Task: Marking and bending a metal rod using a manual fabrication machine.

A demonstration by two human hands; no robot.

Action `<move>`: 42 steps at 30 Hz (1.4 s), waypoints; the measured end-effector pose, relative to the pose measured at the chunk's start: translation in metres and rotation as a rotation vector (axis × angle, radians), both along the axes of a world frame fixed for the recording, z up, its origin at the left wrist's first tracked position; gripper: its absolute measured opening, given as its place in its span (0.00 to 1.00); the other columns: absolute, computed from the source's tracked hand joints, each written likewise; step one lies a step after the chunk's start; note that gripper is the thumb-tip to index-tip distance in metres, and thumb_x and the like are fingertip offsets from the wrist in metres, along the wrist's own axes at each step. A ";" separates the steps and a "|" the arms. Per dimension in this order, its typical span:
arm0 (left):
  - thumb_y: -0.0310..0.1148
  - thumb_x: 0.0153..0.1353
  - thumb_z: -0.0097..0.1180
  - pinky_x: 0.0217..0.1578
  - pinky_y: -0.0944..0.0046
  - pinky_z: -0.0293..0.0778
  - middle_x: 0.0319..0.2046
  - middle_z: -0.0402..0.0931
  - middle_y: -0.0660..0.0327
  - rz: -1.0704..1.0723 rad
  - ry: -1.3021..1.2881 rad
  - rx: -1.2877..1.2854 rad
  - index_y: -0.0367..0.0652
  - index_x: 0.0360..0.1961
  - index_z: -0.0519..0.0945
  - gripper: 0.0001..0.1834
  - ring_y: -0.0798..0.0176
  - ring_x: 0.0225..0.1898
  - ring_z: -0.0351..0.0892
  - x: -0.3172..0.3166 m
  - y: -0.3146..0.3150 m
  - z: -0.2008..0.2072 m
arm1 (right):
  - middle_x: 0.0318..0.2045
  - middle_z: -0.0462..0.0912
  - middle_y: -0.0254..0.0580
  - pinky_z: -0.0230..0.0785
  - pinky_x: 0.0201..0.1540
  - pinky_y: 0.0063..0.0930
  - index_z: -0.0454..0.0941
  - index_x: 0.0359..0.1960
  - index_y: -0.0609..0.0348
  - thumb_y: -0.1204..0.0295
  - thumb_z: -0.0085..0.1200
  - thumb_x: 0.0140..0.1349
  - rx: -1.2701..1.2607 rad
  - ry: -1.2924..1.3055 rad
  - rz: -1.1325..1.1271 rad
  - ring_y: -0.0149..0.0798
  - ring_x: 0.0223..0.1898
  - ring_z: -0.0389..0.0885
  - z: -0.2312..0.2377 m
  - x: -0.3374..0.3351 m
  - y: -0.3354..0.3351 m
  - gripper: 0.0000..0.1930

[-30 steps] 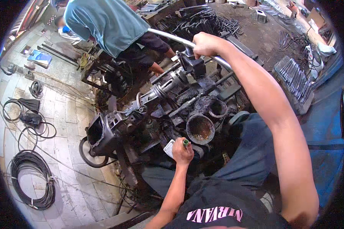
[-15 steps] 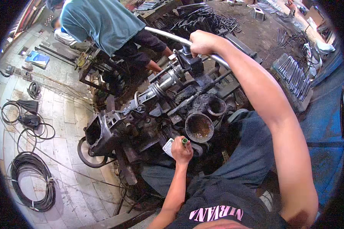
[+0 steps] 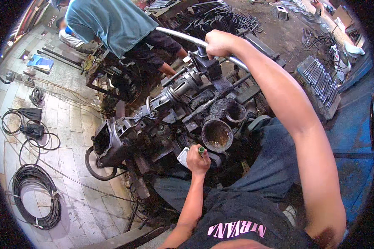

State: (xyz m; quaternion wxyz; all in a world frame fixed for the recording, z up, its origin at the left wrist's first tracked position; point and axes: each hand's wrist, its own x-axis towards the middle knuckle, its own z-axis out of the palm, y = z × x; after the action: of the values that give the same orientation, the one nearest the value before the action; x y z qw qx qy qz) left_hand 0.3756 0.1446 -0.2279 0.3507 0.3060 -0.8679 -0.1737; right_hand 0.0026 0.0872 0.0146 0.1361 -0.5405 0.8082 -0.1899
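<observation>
My right hand (image 3: pixel 221 43) is closed around a long bare metal bar (image 3: pixel 178 35) that runs across the top of a greasy machine (image 3: pixel 170 97). Lower down, my left hand (image 3: pixel 198 160) makes a fist round a green-ended handle (image 3: pixel 201 150); only its round top shows above the fingers. A pale flat piece (image 3: pixel 183 157) sits beside that fist, partly hidden by it. Just beyond the left hand are a wide metal bowl (image 3: pixel 217 135) with rusty brown contents and a smaller dark cup (image 3: pixel 235 112).
A co-worker in a blue-grey shirt (image 3: pixel 112 25) bends over beyond the machine. Coiled black cable (image 3: pixel 18 207) and looped hoses (image 3: pixel 50 142) lie on the tiled floor at left. At right, a tray (image 3: pixel 331 112) carries several metal rods; dark bent rods (image 3: pixel 220 18) are heaped at the back.
Both hands keep their grips. The right hand and the bar have shifted very slightly up and left; the left hand stays almost where it was.
</observation>
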 end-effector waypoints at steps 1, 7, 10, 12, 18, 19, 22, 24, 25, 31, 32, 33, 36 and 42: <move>0.52 0.74 0.38 0.29 0.49 0.69 0.25 0.73 0.52 0.000 -0.003 0.003 0.41 0.31 0.74 0.26 0.44 0.27 0.75 0.000 0.000 0.000 | 0.32 0.86 0.60 0.77 0.40 0.43 0.86 0.37 0.67 0.70 0.66 0.42 0.003 -0.003 0.000 0.53 0.34 0.86 0.000 0.000 0.000 0.19; 0.53 0.74 0.38 0.29 0.50 0.69 0.26 0.74 0.52 0.002 0.002 -0.018 0.40 0.31 0.74 0.27 0.43 0.27 0.75 0.000 -0.001 -0.005 | 0.31 0.86 0.61 0.77 0.40 0.43 0.86 0.36 0.68 0.70 0.66 0.41 0.001 -0.050 0.003 0.53 0.34 0.86 -0.004 -0.007 -0.002 0.19; 0.53 0.74 0.37 0.29 0.50 0.69 0.27 0.74 0.52 -0.006 0.005 -0.017 0.40 0.31 0.74 0.27 0.43 0.27 0.75 0.000 0.000 -0.002 | 0.32 0.86 0.62 0.77 0.40 0.42 0.86 0.37 0.69 0.70 0.66 0.41 -0.010 -0.030 0.037 0.53 0.34 0.86 -0.005 -0.009 -0.001 0.19; 0.53 0.74 0.38 0.28 0.50 0.69 0.27 0.74 0.52 -0.005 -0.010 -0.018 0.40 0.32 0.74 0.26 0.43 0.27 0.75 0.001 0.002 0.001 | 0.32 0.86 0.62 0.77 0.40 0.42 0.86 0.37 0.69 0.70 0.67 0.41 -0.003 -0.022 0.047 0.53 0.34 0.86 -0.004 -0.007 -0.001 0.20; 0.53 0.74 0.39 0.29 0.50 0.70 0.28 0.75 0.52 -0.008 -0.011 0.008 0.40 0.33 0.75 0.26 0.42 0.28 0.76 0.000 0.000 -0.004 | 0.32 0.86 0.62 0.77 0.41 0.42 0.85 0.37 0.69 0.70 0.67 0.41 0.023 -0.008 0.027 0.53 0.34 0.86 -0.002 -0.002 -0.004 0.20; 0.53 0.74 0.39 0.29 0.50 0.70 0.28 0.75 0.52 -0.007 -0.013 0.003 0.40 0.33 0.75 0.26 0.42 0.28 0.76 0.002 -0.001 -0.004 | 0.32 0.86 0.61 0.78 0.40 0.42 0.85 0.37 0.70 0.70 0.66 0.41 0.025 -0.013 0.029 0.53 0.34 0.86 -0.001 -0.001 -0.004 0.20; 0.52 0.74 0.40 0.30 0.49 0.70 0.28 0.75 0.52 -0.004 -0.015 -0.007 0.40 0.33 0.75 0.26 0.42 0.28 0.76 0.001 -0.002 -0.005 | 0.31 0.86 0.61 0.77 0.40 0.42 0.86 0.36 0.70 0.69 0.66 0.41 0.004 -0.020 0.044 0.53 0.33 0.86 -0.001 -0.002 -0.003 0.19; 0.53 0.74 0.40 0.30 0.49 0.70 0.28 0.75 0.51 0.004 -0.004 -0.013 0.40 0.33 0.74 0.26 0.42 0.28 0.76 0.000 -0.001 -0.004 | 0.31 0.86 0.61 0.77 0.40 0.43 0.86 0.36 0.70 0.69 0.66 0.41 -0.006 0.006 0.040 0.53 0.33 0.86 -0.003 -0.003 -0.003 0.19; 0.53 0.74 0.40 0.30 0.49 0.70 0.28 0.75 0.51 0.002 -0.004 -0.012 0.40 0.33 0.74 0.26 0.42 0.28 0.76 -0.001 0.000 -0.004 | 0.31 0.86 0.61 0.77 0.40 0.43 0.86 0.35 0.69 0.69 0.66 0.41 -0.019 0.033 0.038 0.53 0.33 0.86 -0.003 -0.004 -0.003 0.19; 0.52 0.73 0.41 0.30 0.48 0.69 0.27 0.74 0.51 -0.028 0.008 0.035 0.40 0.33 0.74 0.25 0.41 0.28 0.75 0.002 -0.001 -0.004 | 0.31 0.85 0.62 0.77 0.40 0.43 0.86 0.35 0.69 0.68 0.66 0.41 -0.023 0.028 0.056 0.53 0.33 0.86 -0.005 -0.007 -0.004 0.19; 0.52 0.73 0.41 0.30 0.49 0.69 0.27 0.74 0.51 -0.026 -0.001 0.028 0.40 0.33 0.74 0.25 0.41 0.28 0.75 0.002 -0.001 -0.004 | 0.31 0.85 0.62 0.77 0.40 0.43 0.86 0.35 0.69 0.68 0.66 0.41 -0.023 0.025 0.054 0.53 0.33 0.86 -0.005 -0.008 -0.003 0.19; 0.52 0.73 0.41 0.29 0.49 0.69 0.27 0.74 0.51 -0.025 -0.011 0.023 0.40 0.33 0.73 0.24 0.42 0.28 0.75 0.003 0.000 -0.005 | 0.31 0.85 0.62 0.77 0.39 0.43 0.86 0.35 0.69 0.69 0.65 0.41 -0.003 0.001 0.046 0.53 0.33 0.86 -0.002 -0.005 -0.001 0.19; 0.51 0.73 0.40 0.30 0.50 0.69 0.28 0.74 0.51 -0.032 -0.007 -0.002 0.40 0.34 0.73 0.24 0.42 0.28 0.75 0.002 -0.002 -0.006 | 0.32 0.85 0.61 0.77 0.39 0.43 0.86 0.35 0.68 0.69 0.65 0.42 0.019 -0.017 0.032 0.53 0.34 0.86 0.003 0.003 0.002 0.18; 0.52 0.73 0.40 0.30 0.50 0.67 0.26 0.71 0.51 -0.023 -0.002 0.039 0.39 0.31 0.74 0.26 0.42 0.27 0.73 -0.002 0.003 0.002 | 0.32 0.85 0.61 0.77 0.38 0.44 0.86 0.34 0.68 0.69 0.61 0.43 -0.019 0.016 0.028 0.54 0.33 0.86 0.001 0.004 0.003 0.17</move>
State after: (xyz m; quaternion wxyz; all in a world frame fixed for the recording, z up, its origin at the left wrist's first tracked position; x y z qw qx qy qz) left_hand 0.3736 0.1475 -0.2262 0.3417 0.3029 -0.8682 -0.1941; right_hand 0.0067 0.0907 0.0158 0.1272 -0.5547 0.7997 -0.1914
